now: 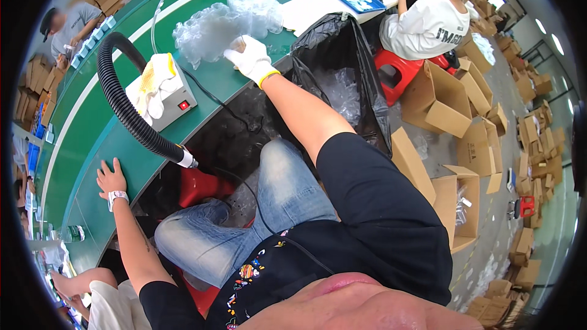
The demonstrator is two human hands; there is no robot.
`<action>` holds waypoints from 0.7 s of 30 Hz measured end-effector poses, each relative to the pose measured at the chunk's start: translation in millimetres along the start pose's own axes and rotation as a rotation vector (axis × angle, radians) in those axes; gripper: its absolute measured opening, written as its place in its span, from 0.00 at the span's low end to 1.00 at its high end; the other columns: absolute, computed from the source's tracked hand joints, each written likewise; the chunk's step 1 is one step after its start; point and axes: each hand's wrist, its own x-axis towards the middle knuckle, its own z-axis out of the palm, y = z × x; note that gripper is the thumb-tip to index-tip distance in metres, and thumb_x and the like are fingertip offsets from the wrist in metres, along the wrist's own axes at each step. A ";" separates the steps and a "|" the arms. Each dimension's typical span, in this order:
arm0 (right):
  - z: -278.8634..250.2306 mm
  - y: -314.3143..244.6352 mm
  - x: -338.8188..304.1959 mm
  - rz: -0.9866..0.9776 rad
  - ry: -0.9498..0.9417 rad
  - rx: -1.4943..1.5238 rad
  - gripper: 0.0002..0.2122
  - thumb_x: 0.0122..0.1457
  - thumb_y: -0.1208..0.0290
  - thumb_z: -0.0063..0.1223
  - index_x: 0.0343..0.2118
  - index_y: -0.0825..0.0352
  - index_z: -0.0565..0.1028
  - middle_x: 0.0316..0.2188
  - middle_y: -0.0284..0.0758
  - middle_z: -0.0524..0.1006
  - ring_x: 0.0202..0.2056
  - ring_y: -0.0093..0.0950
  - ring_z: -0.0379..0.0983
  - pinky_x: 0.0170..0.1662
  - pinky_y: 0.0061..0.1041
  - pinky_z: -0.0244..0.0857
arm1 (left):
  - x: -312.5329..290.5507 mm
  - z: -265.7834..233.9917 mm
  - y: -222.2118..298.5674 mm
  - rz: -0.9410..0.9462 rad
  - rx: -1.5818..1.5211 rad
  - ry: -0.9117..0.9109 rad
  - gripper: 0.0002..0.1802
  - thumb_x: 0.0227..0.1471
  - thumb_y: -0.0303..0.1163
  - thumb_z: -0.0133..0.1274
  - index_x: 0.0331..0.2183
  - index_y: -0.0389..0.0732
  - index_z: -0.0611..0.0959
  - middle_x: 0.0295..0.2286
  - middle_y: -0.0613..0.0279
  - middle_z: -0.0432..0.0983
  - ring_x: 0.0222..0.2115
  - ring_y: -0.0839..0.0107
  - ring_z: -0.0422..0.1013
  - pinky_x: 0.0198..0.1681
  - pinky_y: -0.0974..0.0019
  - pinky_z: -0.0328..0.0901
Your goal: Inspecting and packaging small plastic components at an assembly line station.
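Observation:
My left hand (112, 178), bare with a white watch at the wrist, lies flat with fingers spread on the green table (137, 165). My right hand (252, 61) wears a white glove with a yellow cuff. It is at the near edge of a heap of crumpled clear plastic bags (211, 32), its fingers apart as far as they show; whether it touches the plastic is hard to tell. Between my hands a black ribbed hose (113, 95) arches over a grey box with a red switch (177, 107). A second white-and-yellow glove (154, 85) is draped on that box.
A black bin bag (330, 43) holding clear plastic hangs right of my arm. Open cardboard boxes (435, 98) stand on the floor at the right. A co-worker (428, 27) sits on a red stool; another person (70, 30) works across the table. A blue tray (361, 1) lies farther along.

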 end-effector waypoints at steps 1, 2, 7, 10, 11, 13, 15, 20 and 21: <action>0.8 1.1 0.4 0.046 0.000 -0.033 0.15 0.49 0.62 0.71 0.34 0.65 0.78 0.30 0.33 0.81 0.29 0.22 0.78 0.37 0.24 0.73 | 0.2 -0.4 0.4 0.002 0.026 -0.032 0.43 0.59 0.72 0.35 0.68 0.62 0.61 0.69 0.58 0.51 0.69 0.52 0.49 0.63 0.24 0.46; 1.5 2.6 0.6 -0.011 0.005 -0.019 0.15 0.49 0.62 0.71 0.34 0.65 0.78 0.30 0.33 0.81 0.29 0.22 0.78 0.37 0.24 0.73 | 0.2 -0.7 0.4 0.002 0.066 -0.060 0.43 0.59 0.72 0.35 0.68 0.62 0.61 0.69 0.58 0.51 0.69 0.52 0.49 0.63 0.24 0.46; 3.2 5.5 0.3 -0.044 0.013 -0.052 0.15 0.49 0.63 0.70 0.35 0.66 0.78 0.30 0.34 0.81 0.30 0.22 0.78 0.35 0.24 0.73 | 0.5 1.6 -0.6 0.009 0.025 -0.031 0.43 0.59 0.73 0.35 0.68 0.64 0.61 0.69 0.57 0.52 0.68 0.49 0.50 0.62 0.21 0.44; 3.0 3.1 -0.5 -0.085 0.008 -0.028 0.15 0.51 0.67 0.69 0.37 0.69 0.78 0.32 0.36 0.81 0.27 0.24 0.78 0.29 0.25 0.74 | 1.0 2.2 -1.5 0.010 0.031 -0.040 0.42 0.59 0.73 0.35 0.68 0.64 0.62 0.69 0.57 0.52 0.69 0.49 0.49 0.62 0.21 0.44; 2.7 2.7 -0.9 -0.063 0.006 -0.018 0.15 0.51 0.67 0.69 0.37 0.69 0.78 0.32 0.36 0.81 0.27 0.24 0.78 0.30 0.25 0.74 | 1.1 2.2 -1.6 0.017 0.016 -0.030 0.42 0.59 0.73 0.35 0.68 0.64 0.62 0.69 0.57 0.52 0.69 0.49 0.49 0.62 0.21 0.44; 2.7 3.0 -1.2 0.009 0.002 -0.004 0.15 0.51 0.67 0.69 0.37 0.69 0.78 0.33 0.36 0.81 0.28 0.23 0.78 0.30 0.25 0.75 | 1.1 2.4 -1.8 0.015 0.013 -0.026 0.42 0.58 0.73 0.35 0.68 0.64 0.62 0.69 0.57 0.52 0.69 0.49 0.49 0.62 0.21 0.44; 3.4 4.5 -1.2 -0.010 0.004 0.021 0.15 0.50 0.66 0.70 0.36 0.68 0.78 0.31 0.35 0.81 0.27 0.22 0.77 0.30 0.24 0.74 | 1.1 2.8 -2.2 0.008 0.016 -0.028 0.42 0.58 0.73 0.35 0.68 0.64 0.62 0.69 0.57 0.52 0.69 0.49 0.49 0.62 0.21 0.44; 6.7 8.5 0.8 -0.020 0.015 0.102 0.14 0.49 0.65 0.71 0.34 0.66 0.78 0.27 0.33 0.80 0.24 0.20 0.74 0.30 0.24 0.73 | 1.5 5.5 -3.4 0.010 0.001 -0.014 0.43 0.58 0.73 0.36 0.68 0.63 0.62 0.69 0.57 0.52 0.69 0.49 0.49 0.62 0.21 0.43; 6.9 9.0 0.6 0.028 0.023 0.104 0.14 0.49 0.65 0.71 0.34 0.66 0.78 0.27 0.33 0.80 0.23 0.20 0.74 0.29 0.24 0.73 | 1.4 6.0 -3.6 0.011 -0.017 0.005 0.43 0.58 0.73 0.35 0.68 0.63 0.62 0.69 0.57 0.51 0.69 0.49 0.49 0.62 0.21 0.43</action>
